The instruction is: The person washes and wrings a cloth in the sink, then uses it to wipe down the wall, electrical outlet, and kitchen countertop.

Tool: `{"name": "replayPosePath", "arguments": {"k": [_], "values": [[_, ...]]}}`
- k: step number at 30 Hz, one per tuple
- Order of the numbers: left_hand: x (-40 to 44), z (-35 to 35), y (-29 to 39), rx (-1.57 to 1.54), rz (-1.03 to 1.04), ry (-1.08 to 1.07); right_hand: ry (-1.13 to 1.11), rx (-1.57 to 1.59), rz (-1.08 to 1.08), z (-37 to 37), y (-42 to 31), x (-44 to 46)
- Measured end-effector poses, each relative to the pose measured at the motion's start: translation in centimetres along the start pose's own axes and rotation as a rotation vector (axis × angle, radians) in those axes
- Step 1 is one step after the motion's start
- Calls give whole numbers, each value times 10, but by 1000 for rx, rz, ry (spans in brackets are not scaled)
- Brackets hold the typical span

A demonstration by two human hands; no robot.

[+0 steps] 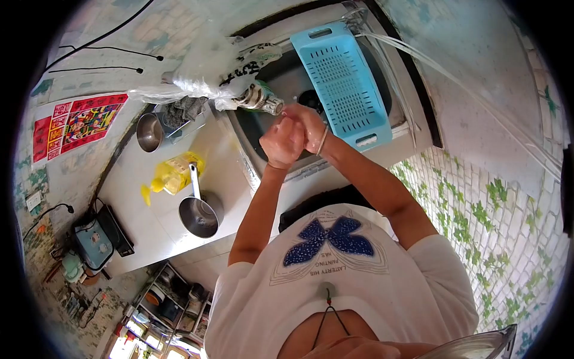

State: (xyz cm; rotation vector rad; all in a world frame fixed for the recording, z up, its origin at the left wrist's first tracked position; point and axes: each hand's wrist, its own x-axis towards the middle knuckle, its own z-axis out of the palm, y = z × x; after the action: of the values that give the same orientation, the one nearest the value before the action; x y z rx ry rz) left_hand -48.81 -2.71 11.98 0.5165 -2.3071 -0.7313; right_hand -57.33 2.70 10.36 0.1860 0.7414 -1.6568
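Both my hands are pressed together over the metal sink point(245, 128), just below the faucet point(273, 106). My left hand point(282, 142) is closed with its fingers curled, against the palm side of my right hand point(308, 124). The right hand is bent around it, with a thin band on the wrist. The skin looks wet. Whatever may be between the palms is hidden. A light blue slotted drain basket point(344, 84) rests across the sink, right of my hands. Clear plastic wrapping point(206, 75) hangs around the faucet's upper part.
On the counter point(155, 230) at left are a saucepan point(201, 214), a yellow bottle or pouch point(178, 173), a metal bowl point(149, 132) and a dark grey cloth point(184, 111). White hoses point(454, 75) run along the right wall. A rack point(164, 299) stands lower left.
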Motion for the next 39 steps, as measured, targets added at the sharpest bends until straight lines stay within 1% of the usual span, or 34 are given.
{"name": "replayPosePath", "arguments": {"k": [2, 3, 4, 5, 6, 8, 9, 10, 11, 12, 13, 14, 15, 16, 17, 19, 20, 21, 22, 23, 24, 25, 26, 27, 29, 30, 31, 32, 33, 34, 35, 37, 38, 39], "values": [[0, -2, 5, -107, -231, -25, 21, -78, -43, 7, -4, -4], [0, 0, 4, -108, -231, -28, 96, -123, -39, 15, -8, -9], [-2, 3, 3, -169, -322, -22, 172, -168, -34, 21, -11, -13], [-3, 5, 2, -230, -413, -14, 172, -167, -32, 22, -11, -14], [-5, 7, 2, -229, -414, -15, 197, -215, -47, 23, -11, -15], [-9, 9, 1, -443, -562, 19, 221, -258, -59, 21, -7, -12], [-15, 12, -6, -440, -562, 15, 248, -346, -118, 14, -2, -7], [-23, 16, -16, -558, -620, -15, 274, -434, -177, 8, 3, -3], [-27, 18, -22, -677, -678, -42, 273, -431, -176, 1, 9, 2], [-24, 14, -19, -673, -678, -43, 313, -703, -308, -4, 13, 6], [-21, 9, -16, -807, -981, -78, 348, -975, -440, -10, 18, 9], [-19, 5, -15, -935, -1284, -112, 342, -971, -441, -10, 18, 9], [-26, 8, -32, -1003, -1375, -189, 324, -1257, -490, -11, 17, 6], [-36, 10, -56, -999, -1369, -186, 302, -1547, -539, -12, 15, 3], [-47, 10, -83, -757, -1004, -336, 260, -1587, -468, -4, 9, -7], [-32, -7, -105, -569, -754, -450, 266, -1575, -527, -7, 14, -14], [-27, -17, -129, -235, -390, -414, 275, -1560, -578, -7, 16, -18], [-23, -25, -154, 95, -27, -364, 245, -1526, -503, 1, 11, -27], [-1, -36, -165, -26, -136, -353, 244, -1527, -505, -5, 13, -26], [20, -47, -164, -148, -246, -341, 242, -1526, -648, -14, 18, -22], [29, -53, -152, -149, -243, -338, 240, -1521, -793, -21, 19, -20], [35, -57, -138, -12, -302, -406, 239, -1524, -798, -24, 15, -22], [37, -59, -130, 128, -359, -474, 248, -1409, -739, -25, 11, -25], [30, -50, -135, -62, -268, -305, 258, -1292, -684, -26, 7, -27], [18, -41, -119, 97, -103, -325, 274, -1260, -720, -25, -2, -32], [9, -36, -95, -119, -207, -428, 287, -1229, -741, -24, -5, -35], [1, -32, -65, -335, -310, -525, 295, -1080, -722, -29, -1, -31], [2, -35, -30, -344, -314, -601, 287, -1087, -727, -23, -1, -35], [5, -38, -5, -349, -316, -673, 253, -931, -641, -12, -4, -41], [-2, -29, -4, -344, -312, -657, 215, -776, -554, 0, -9, -48], [-13, -17, -12, -422, -347, -591, 197, -783, -556, 12, -16, -60], [-18, -17, -9, -558, -420, -511, 129, -429, -421, 31, -29, -84], [-17, -22, -2, -551, -419, -493, 112, -436, -419, 27, -33, -88], [-15, -27, 7, -498, -366, -405, 159, -449, -389, 18, -38, -90]]}}
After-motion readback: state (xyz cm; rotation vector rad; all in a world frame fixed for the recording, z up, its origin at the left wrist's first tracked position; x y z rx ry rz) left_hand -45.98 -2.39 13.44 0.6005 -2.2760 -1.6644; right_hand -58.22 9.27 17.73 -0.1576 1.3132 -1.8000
